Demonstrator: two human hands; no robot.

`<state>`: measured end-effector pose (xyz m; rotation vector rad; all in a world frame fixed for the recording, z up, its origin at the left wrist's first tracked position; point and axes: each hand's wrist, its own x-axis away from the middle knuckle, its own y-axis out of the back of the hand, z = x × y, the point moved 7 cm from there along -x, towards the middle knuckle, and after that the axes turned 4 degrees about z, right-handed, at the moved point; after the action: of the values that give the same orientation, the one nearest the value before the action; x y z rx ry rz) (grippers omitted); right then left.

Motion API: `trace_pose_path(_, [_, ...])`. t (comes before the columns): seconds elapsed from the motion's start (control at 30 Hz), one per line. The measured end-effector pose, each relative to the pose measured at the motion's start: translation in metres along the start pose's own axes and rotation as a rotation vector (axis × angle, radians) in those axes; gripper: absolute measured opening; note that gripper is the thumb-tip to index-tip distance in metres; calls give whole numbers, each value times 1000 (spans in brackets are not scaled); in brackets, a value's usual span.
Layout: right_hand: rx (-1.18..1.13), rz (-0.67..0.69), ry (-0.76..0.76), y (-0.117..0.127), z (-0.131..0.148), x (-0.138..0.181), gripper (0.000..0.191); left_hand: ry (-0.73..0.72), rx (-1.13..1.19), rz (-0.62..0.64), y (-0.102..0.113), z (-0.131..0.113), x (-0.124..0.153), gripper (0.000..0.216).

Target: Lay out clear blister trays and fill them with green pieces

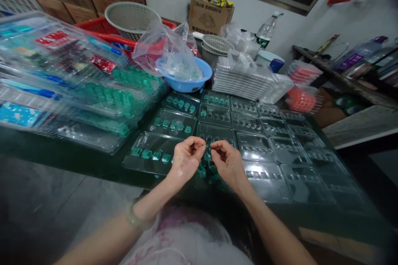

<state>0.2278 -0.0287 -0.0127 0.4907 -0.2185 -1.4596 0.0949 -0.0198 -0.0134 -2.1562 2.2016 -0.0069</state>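
Observation:
My left hand point(185, 158) and my right hand point(228, 161) meet above the near edge of a dark table, fingers curled in a pinch. Between and under them lies a small heap of green plastic pieces point(207, 169); each hand seems to pinch one, though the pieces are tiny. Clear blister trays point(255, 147) are laid out in rows in front of my hands. The left trays point(155, 154) have green pieces set in their pockets, the right ones look unfilled.
Stacked filled trays point(93, 95) pile up at left. A blue bowl point(186, 85) with a plastic bag stands behind, beside grey baskets point(132, 18), a stack of clear trays point(241, 78), a water bottle point(266, 31) and a cardboard box point(209, 15). Shelf at right.

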Motion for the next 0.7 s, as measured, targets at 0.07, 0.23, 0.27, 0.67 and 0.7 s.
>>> trace_pose_path(0.07, [-15,26,-16,-1,-4,0,10,40,21,22,-2,4,1,8])
trace_pose_path(0.23, [-35,46,-50,0,-11,1,9,81,73,10,-5,10,3,8])
trace_pose_path(0.27, [-36,40,-53,1,-11,2,9,83,76,-1,-5,10,3,8])
trace_pose_path(0.67, [-4,-185,-8,12,-2,21,14,67,82,-22,-18,7,0,9])
trace_pose_path(0.7, [8,-199,-2,13,-1,23,15,67,80,-21,-18,7,0,9])
